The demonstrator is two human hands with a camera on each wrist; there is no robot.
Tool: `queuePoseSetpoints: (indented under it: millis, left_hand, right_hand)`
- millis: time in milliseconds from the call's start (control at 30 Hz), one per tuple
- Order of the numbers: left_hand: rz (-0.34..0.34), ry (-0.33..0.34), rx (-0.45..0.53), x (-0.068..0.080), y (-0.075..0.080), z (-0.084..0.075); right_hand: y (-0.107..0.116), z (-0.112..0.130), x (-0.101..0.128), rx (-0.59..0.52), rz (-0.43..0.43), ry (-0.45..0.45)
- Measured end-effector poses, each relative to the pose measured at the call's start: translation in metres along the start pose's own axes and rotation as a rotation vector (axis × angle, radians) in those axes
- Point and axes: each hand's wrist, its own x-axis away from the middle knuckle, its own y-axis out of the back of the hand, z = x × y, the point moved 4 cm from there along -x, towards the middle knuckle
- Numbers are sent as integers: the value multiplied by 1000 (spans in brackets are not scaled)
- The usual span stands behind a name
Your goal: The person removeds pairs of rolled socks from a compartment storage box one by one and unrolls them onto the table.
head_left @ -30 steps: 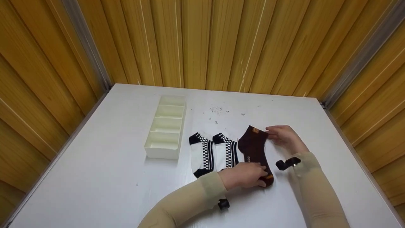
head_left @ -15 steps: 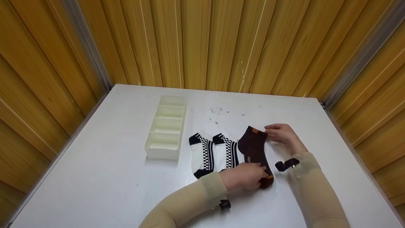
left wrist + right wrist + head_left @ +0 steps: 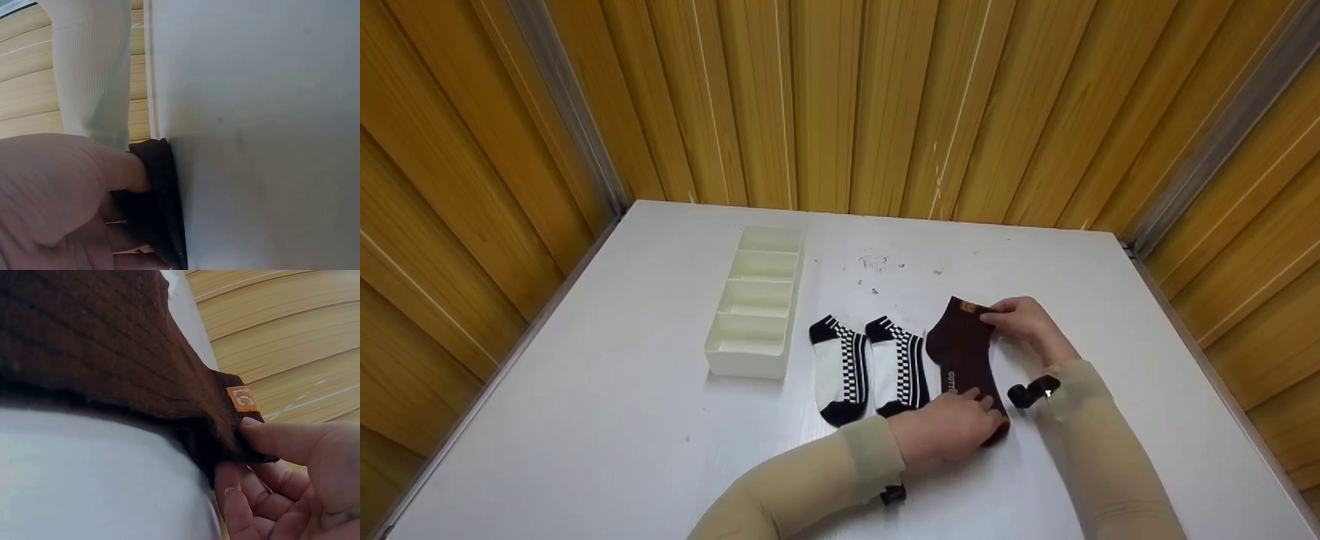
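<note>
A dark brown ankle sock [image 3: 962, 345], with an orange label [image 3: 242, 399] at its cuff, lies lengthwise at the right of the sock row. My right hand [image 3: 1029, 324] pinches the cuff, thumb on top and fingers beneath, as the right wrist view shows. Down at the toe end, my left hand [image 3: 949, 430] grips the sock between thumb and fingers, hiding part of the toe. In the left wrist view the dark fabric [image 3: 160, 197] is bunched upright at the thumb. Left of it lie two white socks, the nearer one [image 3: 887, 365] and the farther one [image 3: 830, 371], with black checks.
A cream box [image 3: 746, 365] with several compartments in one column stands left of the socks. Small dark marks [image 3: 874, 262] dot the white table [image 3: 607, 375] behind them. Wood-patterned walls [image 3: 825, 97] enclose the table's back and sides.
My right hand has moved in and closed thumb and fingers on the cuff. My left hand has shifted slightly at the toe. The white socks and the box stay put.
</note>
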Motion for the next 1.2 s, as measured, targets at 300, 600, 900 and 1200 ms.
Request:
queuePoseSetpoints:
  millis: [300,600,900,1200]
  left_hand:
    - [19,-4,-16,4,5,-1]
    - [-68,-10,-123,12,22,-4]
    - [-63,-32,-147,-6,29,-21]
    - [32,-31,-128,-42,21,-48]
  right_hand:
    - [-1,-2,1,-166,41,-15]
    - [11,4,5,-283,44,-20]
    - [43,-10,23,-396,40,-35]
    - [74,-55,38,-444,57,-101]
